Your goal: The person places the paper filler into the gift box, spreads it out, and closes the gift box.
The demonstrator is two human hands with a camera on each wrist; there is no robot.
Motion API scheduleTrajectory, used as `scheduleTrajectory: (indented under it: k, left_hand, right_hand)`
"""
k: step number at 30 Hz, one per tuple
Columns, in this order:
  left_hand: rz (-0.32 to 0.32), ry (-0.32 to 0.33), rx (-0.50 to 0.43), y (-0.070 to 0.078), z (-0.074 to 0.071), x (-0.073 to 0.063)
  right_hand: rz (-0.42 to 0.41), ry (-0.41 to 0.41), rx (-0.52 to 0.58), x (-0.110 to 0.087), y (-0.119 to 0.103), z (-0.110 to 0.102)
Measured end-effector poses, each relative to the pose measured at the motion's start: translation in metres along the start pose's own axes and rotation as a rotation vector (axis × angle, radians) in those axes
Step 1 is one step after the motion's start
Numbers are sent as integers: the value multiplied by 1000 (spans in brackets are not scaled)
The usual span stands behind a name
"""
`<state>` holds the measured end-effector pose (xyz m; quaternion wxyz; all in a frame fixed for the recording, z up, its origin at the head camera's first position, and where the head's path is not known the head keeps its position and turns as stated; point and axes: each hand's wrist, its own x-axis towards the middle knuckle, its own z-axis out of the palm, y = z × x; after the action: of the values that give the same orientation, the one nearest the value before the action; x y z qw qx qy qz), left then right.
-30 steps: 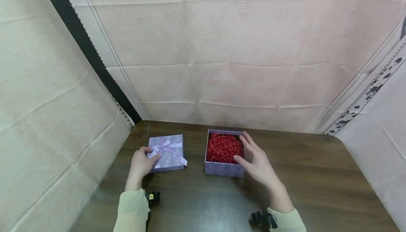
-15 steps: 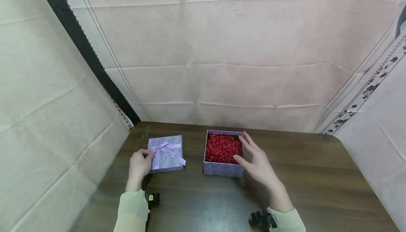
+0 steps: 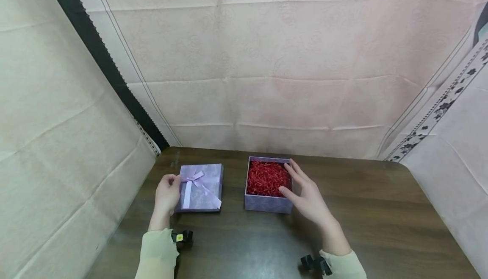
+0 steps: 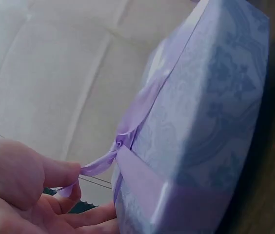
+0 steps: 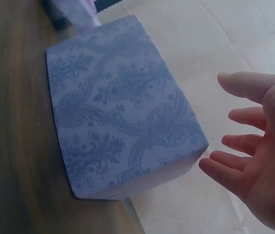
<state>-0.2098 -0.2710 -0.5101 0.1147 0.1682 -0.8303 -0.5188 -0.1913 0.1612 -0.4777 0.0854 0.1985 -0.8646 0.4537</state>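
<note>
The purple patterned box lid lies on the table at the left, with a lilac ribbon tied in a bow on top. My left hand is at its left edge. In the left wrist view, thumb and forefinger pinch one end of the ribbon bow, while other fingers reach the lid's side. To the right stands the matching purple box, uncovered and filled with red shredded paper. My right hand hovers at the box's right rim, fingers spread and gripping nothing.
Both box parts stand near the back of a dark wooden table. A pale cloth hangs behind the table, and more cloth encloses both sides. A gap separates lid and box.
My left fingers have drawn together on the ribbon and shifted slightly left. The lid has turned a little and its front edge is nearer me. The right hand has barely moved.
</note>
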Motion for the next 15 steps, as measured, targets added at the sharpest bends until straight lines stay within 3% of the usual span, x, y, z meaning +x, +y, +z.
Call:
scheduleTrajectory:
  k: [8, 15]
  left_hand:
    - [-6, -8, -202, 20, -2, -7]
    - [49, -46, -371, 66, 12, -20]
  right_hand:
    - [-41, 26, 79, 3, -12, 16]
    - [-58, 5, 247, 15, -37, 40]
